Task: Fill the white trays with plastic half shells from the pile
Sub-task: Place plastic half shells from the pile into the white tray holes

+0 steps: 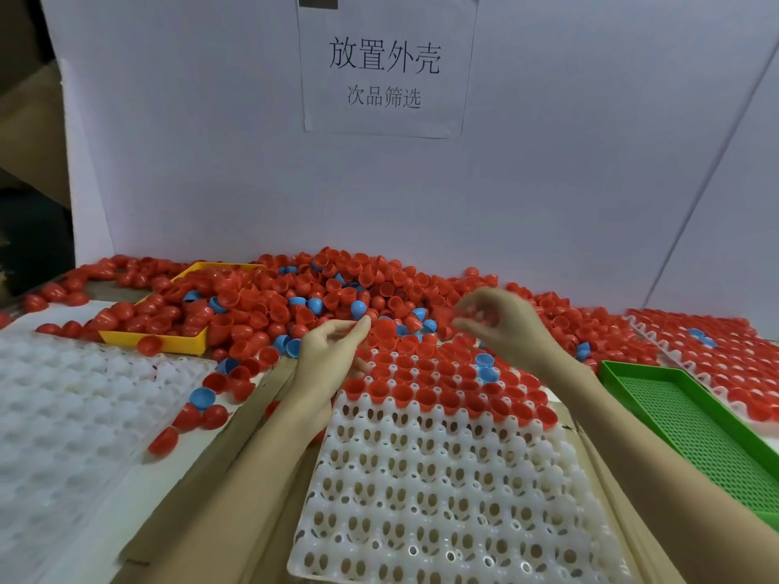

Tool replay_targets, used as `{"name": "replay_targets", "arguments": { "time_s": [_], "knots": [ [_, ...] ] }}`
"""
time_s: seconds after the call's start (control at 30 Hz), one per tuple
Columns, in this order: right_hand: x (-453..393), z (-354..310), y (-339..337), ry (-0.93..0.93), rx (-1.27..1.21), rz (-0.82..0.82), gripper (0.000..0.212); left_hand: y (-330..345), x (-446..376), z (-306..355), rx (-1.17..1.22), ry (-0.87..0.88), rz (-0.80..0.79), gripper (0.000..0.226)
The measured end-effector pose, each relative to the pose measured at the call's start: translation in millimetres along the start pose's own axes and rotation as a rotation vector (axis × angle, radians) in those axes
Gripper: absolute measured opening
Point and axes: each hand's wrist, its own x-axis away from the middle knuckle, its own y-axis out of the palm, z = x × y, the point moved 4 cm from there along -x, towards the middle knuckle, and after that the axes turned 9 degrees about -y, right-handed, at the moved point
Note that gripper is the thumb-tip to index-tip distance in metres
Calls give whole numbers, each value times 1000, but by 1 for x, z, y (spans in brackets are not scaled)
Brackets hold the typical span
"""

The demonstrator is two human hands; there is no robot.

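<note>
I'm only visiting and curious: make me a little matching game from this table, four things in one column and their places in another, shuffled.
Things:
1. yellow tray
2. green tray
3. paper sign
4. half-filled white tray

Places:
A. on the back wall
B. far right, empty
C. centre, under the hands
D. left, among the pile, holding red shells

Pairs: 1-D, 2-B, 3-A, 4-C

Cardboard-covered table [269,478]: shell pile [320,297], white trays [442,499], yellow tray [168,341], green tray [695,427].

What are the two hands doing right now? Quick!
Left hand: fingers pinch a red shell at the pile's edge.
Right hand: blurred, fingers curled; cannot tell if it holds anything.
</note>
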Motion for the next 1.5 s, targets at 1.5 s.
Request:
{"name": "replay_targets", "arguments": {
  "time_s": [1.5],
  "knots": [
    [79, 38, -2, 219, -732, 145, 19, -39, 14, 40, -1094, 289, -452, 11]
  ]
}}
